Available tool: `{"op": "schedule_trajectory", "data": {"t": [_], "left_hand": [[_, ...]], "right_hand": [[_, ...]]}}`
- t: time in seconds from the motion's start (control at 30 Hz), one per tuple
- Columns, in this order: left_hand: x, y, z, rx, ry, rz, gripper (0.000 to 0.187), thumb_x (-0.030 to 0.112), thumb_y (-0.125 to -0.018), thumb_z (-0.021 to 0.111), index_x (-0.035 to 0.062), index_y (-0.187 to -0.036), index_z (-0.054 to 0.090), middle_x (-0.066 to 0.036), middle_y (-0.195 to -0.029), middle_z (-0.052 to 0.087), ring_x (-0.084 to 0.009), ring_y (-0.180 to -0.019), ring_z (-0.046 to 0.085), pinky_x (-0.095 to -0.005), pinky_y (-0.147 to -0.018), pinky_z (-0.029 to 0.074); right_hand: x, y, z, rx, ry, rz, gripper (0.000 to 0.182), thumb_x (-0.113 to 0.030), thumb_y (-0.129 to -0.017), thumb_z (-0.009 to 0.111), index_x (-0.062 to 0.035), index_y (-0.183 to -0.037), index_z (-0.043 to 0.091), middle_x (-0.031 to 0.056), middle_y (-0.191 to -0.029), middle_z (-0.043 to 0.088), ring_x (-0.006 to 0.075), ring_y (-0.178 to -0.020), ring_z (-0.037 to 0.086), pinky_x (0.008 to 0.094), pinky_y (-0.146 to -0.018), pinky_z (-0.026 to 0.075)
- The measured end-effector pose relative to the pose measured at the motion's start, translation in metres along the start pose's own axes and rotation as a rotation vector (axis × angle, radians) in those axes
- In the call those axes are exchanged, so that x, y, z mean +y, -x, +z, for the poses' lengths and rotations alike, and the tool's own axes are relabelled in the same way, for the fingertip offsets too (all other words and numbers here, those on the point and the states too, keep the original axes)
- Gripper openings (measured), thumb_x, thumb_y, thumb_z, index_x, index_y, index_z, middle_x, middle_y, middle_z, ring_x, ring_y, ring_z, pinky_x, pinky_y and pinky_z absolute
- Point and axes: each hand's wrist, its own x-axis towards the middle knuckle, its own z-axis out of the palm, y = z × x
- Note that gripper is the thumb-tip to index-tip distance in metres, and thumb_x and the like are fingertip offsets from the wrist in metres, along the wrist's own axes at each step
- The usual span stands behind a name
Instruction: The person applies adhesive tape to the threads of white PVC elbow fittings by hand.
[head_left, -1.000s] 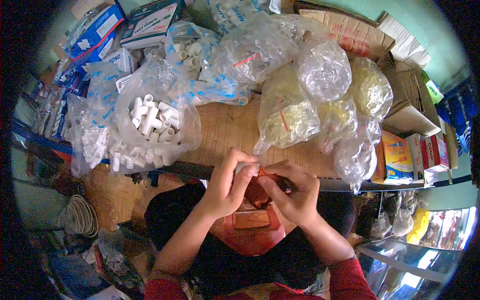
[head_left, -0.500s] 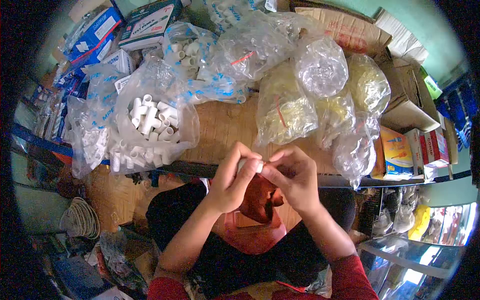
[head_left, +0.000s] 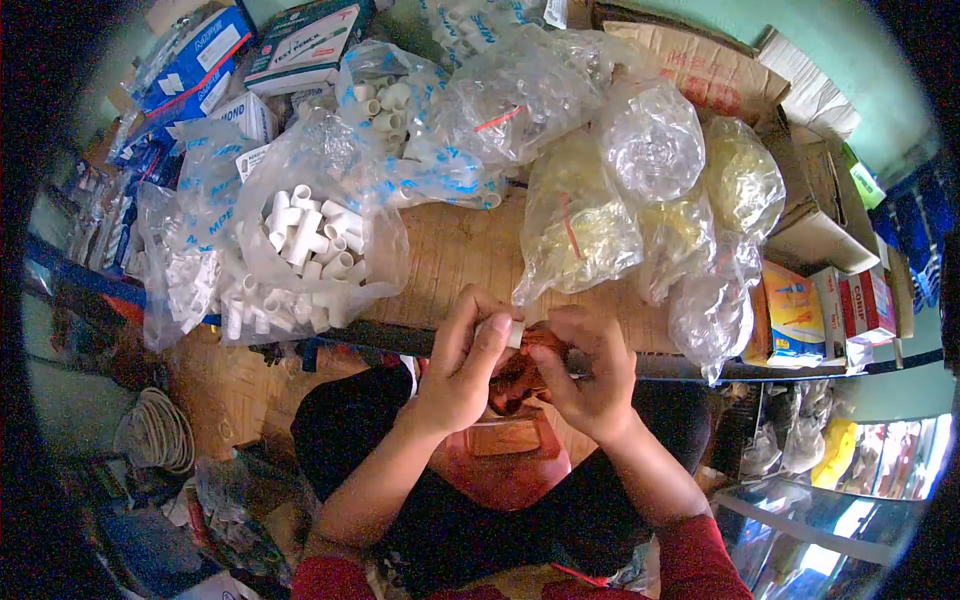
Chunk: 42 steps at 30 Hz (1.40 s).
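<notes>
In my left hand (head_left: 468,365), a short white plastic pipe piece (head_left: 515,333) is pinched between thumb and forefinger, its end facing my other hand. My right hand (head_left: 592,370) is close by on the right, fingers curled and slightly blurred. A crumpled reddish-brown cloth-like piece (head_left: 540,345) shows between its thumb and forefinger and hangs below both hands. Both hands are over my lap, at the front edge of the wooden table (head_left: 450,255). Beneath them is a reddish seat or stool (head_left: 515,468) with a brown patch on top.
An open clear bag of white pipe fittings (head_left: 310,240) lies left on the table, another bag of fittings (head_left: 385,105) behind it. Clear bags with yellowish contents (head_left: 580,235) are at right. Boxes (head_left: 795,310) line the right end; a coiled cable (head_left: 157,430) lies lower left.
My right hand has drawn slightly away from the white piece. The reddish-brown piece has risen toward my fingers, uncovering more of the seat. My left hand keeps its pinch.
</notes>
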Motion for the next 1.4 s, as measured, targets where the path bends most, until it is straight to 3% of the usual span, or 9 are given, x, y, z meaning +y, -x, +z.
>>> {"op": "schedule_trajectory", "data": {"t": [0.1, 0.3, 0.5, 0.73, 0.97, 1.07, 1.17, 1.3, 1.4], "left_hand": [[-0.003, -0.001, -0.001, -0.005, -0.043, 0.061, 0.019, 0.024, -0.097, 0.044, 0.005, -0.093, 0.048, 0.001, -0.074, 0.046, -0.0048, -0.064, 0.038, -0.0219, -0.057, 0.032], [-0.003, -0.001, 0.001, -0.038, -0.062, 0.054, 0.022, 0.026, -0.096, 0.045, 0.0045, -0.091, 0.048, 0.0, -0.077, 0.048, -0.0068, -0.068, 0.041, -0.023, -0.061, 0.035], [-0.018, -0.002, 0.008, 0.02, -0.146, 0.129, 0.019, 0.02, -0.098, 0.042, 0.003, -0.091, 0.046, -0.004, -0.082, 0.049, -0.0094, -0.075, 0.044, -0.0245, -0.068, 0.037], [-0.018, -0.001, 0.005, 0.206, -0.071, 0.015, 0.022, 0.023, -0.098, 0.041, 0.0031, -0.092, 0.047, -0.002, -0.081, 0.048, -0.0068, -0.071, 0.041, -0.023, -0.066, 0.037], [-0.001, 0.004, 0.01, 0.045, 0.006, -0.019, 0.021, 0.022, -0.098, 0.04, 0.0031, -0.092, 0.046, -0.003, -0.076, 0.048, -0.0084, -0.066, 0.042, -0.0254, -0.062, 0.038], [-0.013, 0.002, 0.008, 0.096, -0.269, 0.151, 0.02, 0.021, -0.097, 0.043, 0.0021, -0.091, 0.046, -0.006, -0.074, 0.049, -0.0117, -0.067, 0.045, -0.0279, -0.063, 0.04], [-0.016, 0.002, 0.008, 0.093, -0.285, 0.219, 0.019, 0.019, -0.096, 0.045, 0.001, -0.091, 0.046, -0.008, -0.074, 0.05, -0.0146, -0.067, 0.048, -0.0291, -0.064, 0.041], [-0.013, 0.002, 0.004, -0.077, -0.265, 0.153, 0.017, 0.018, -0.096, 0.046, 0.0013, -0.092, 0.046, -0.008, -0.076, 0.052, -0.0138, -0.069, 0.05, -0.0275, -0.064, 0.04], [-0.013, -0.001, 0.006, -0.101, -0.266, 0.202, 0.018, 0.02, -0.096, 0.045, 0.0027, -0.093, 0.048, -0.005, -0.079, 0.052, -0.0093, -0.07, 0.047, -0.0241, -0.063, 0.04]], "right_hand": [[-0.01, -0.006, -0.011, -0.204, -0.009, 0.126, 0.017, -0.001, -0.079, 0.068, 0.0029, -0.094, 0.06, 0.0124, -0.086, 0.066, 0.015, -0.075, 0.064, 0.026, -0.064, 0.05], [0.014, -0.006, -0.014, -0.289, -0.307, 0.331, 0.013, -0.001, -0.081, 0.068, 0.0034, -0.09, 0.06, 0.0092, -0.084, 0.066, 0.0109, -0.072, 0.061, 0.0232, -0.063, 0.049], [0.002, 0.002, 0.0, 0.0, -0.267, 0.467, 0.015, -0.003, -0.078, 0.07, 0.0022, -0.09, 0.064, 0.0101, -0.082, 0.067, 0.0155, -0.075, 0.063, 0.0273, -0.072, 0.05], [0.007, -0.006, -0.005, -0.286, -0.207, 0.136, 0.024, 0.002, -0.08, 0.064, 0.0002, -0.104, 0.064, 0.0111, -0.093, 0.064, 0.0204, -0.094, 0.06, 0.0297, -0.085, 0.046], [0.004, -0.013, -0.019, -0.215, -0.52, 0.519, 0.011, 0.007, -0.081, 0.063, 0.0039, -0.092, 0.064, 0.0124, -0.093, 0.063, 0.017, -0.082, 0.061, 0.0252, -0.07, 0.05], [0.012, -0.01, -0.018, -0.246, -0.203, 0.136, 0.007, 0.006, -0.077, 0.067, 0.0035, -0.083, 0.063, 0.0116, -0.086, 0.063, 0.0159, -0.076, 0.061, 0.0255, -0.065, 0.049], [0.005, -0.01, -0.019, -0.313, 0.024, -0.04, 0.01, 0.005, -0.074, 0.069, 0.0035, -0.077, 0.06, 0.0111, -0.083, 0.062, 0.0149, -0.072, 0.06, 0.0256, -0.061, 0.047], [0.006, -0.013, -0.026, -0.393, -0.173, 0.283, 0.011, 0.005, -0.074, 0.069, 0.0022, -0.075, 0.059, 0.0091, -0.081, 0.062, 0.0134, -0.068, 0.059, 0.0252, -0.059, 0.046], [0.013, -0.015, -0.028, -0.362, -0.559, 0.716, 0.009, -0.002, -0.076, 0.071, -0.0011, -0.076, 0.062, 0.001, -0.076, 0.063, 0.007, -0.069, 0.057, 0.0239, -0.062, 0.047]]}}
